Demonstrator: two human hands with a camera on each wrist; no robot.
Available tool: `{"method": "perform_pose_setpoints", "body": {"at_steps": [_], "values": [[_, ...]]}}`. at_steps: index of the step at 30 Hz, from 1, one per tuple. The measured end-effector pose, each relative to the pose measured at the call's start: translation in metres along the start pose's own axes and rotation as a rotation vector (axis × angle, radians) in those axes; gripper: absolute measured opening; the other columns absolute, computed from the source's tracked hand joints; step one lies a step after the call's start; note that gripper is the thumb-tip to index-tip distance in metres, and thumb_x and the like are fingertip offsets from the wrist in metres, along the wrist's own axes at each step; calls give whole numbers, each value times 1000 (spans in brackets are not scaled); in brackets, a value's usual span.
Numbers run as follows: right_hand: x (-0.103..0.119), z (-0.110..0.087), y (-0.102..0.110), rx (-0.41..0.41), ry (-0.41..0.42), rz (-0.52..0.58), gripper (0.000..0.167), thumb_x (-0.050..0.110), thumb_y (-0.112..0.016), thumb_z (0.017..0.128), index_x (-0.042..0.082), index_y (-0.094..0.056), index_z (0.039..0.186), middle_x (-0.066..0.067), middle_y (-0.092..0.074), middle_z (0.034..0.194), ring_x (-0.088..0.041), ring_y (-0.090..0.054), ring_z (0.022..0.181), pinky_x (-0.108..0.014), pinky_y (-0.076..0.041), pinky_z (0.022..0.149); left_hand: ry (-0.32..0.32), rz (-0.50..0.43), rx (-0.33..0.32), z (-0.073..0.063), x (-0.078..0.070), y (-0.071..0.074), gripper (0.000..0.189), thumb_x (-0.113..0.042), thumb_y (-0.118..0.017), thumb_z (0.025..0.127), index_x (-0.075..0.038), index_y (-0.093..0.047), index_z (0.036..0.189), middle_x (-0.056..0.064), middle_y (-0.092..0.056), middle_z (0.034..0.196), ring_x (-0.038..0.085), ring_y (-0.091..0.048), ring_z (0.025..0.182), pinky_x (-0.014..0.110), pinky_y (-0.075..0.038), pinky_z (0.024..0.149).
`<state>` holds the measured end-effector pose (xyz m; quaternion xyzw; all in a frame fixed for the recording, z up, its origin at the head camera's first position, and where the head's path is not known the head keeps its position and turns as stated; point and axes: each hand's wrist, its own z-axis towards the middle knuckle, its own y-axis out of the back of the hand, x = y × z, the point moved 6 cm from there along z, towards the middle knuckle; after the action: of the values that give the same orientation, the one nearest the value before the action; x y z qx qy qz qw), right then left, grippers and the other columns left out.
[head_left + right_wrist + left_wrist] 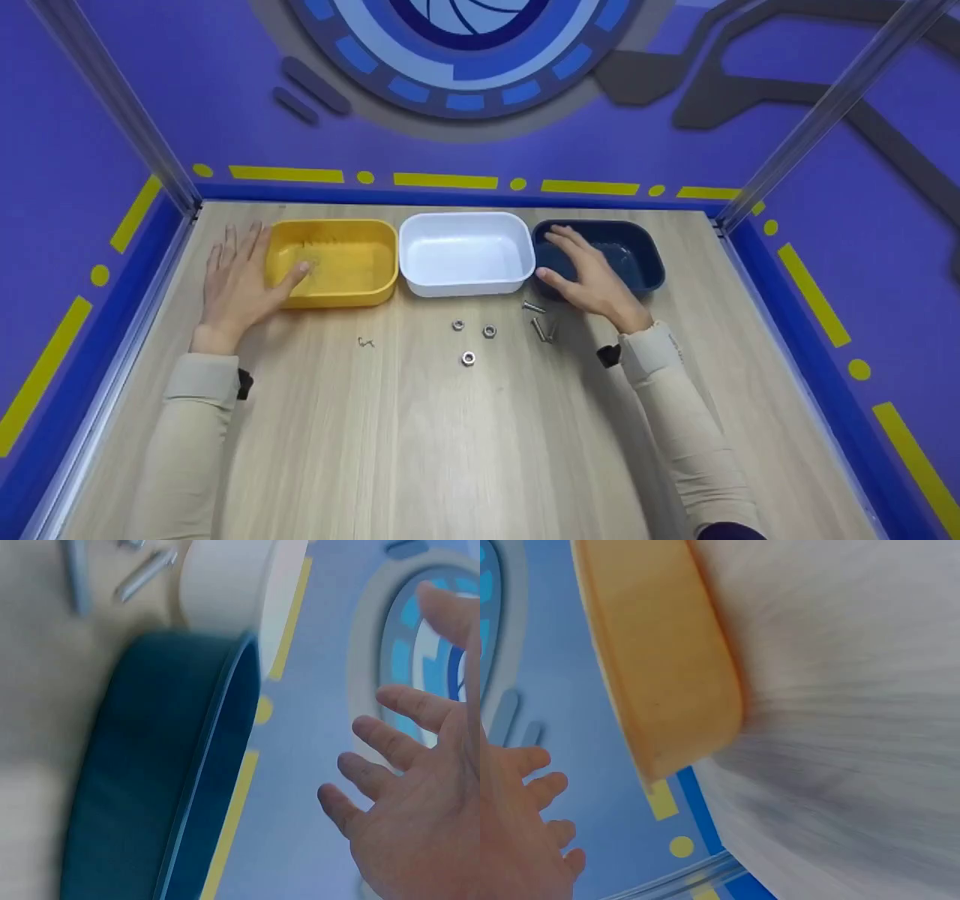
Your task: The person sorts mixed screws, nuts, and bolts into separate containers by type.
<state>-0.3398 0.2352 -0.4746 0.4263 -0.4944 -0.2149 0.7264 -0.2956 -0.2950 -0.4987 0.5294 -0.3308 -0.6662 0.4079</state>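
Observation:
In the head view, my left hand [241,283] is spread at the left end of the yellow bin [341,298], its thumb over the rim. The left wrist view shows those fingers [547,791] apart from the bin's wall, holding nothing. My right hand [592,281] hovers over the left part of the dark blue bin [649,259], fingers spread and empty. The right wrist view shows the hand [420,787] raised away from the bin's rim. Between them stands the white bin [466,288]. Three nuts [490,331] lie in front of it, with several bolts [538,329] to their right.
Some tiny metal pieces [365,343] lie on the wooden table [435,450] before the yellow bin. A purple and blue panel [480,154] rises behind the bins. Side panels with clear corner posts [832,112] enclose the table left and right.

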Motion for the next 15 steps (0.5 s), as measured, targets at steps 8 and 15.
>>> {"method": "perform_pose_setpoints", "body": {"at_steps": [8, 15], "values": [[38, 15, -27, 0, 183, 45, 65, 39, -67, 106, 4, -51, 158, -15, -49, 163, -34, -46, 152, -54, -37, 127, 4, -8, 4, -9, 17, -7, 102, -70, -53, 101, 0, -22, 169, 28, -22, 175, 52, -6, 164, 67, -5, 133], [60, 18, -58, 28, 266, 70, 62, 37, -68, 106, 4, -53, 156, -16, -52, 160, -33, -49, 150, -50, -39, 127, 9, -27, 52, -14, 31, -18, 101, -65, -53, 103, 5, -18, 168, 30, -16, 175, 54, -4, 163, 70, -8, 131]]}}
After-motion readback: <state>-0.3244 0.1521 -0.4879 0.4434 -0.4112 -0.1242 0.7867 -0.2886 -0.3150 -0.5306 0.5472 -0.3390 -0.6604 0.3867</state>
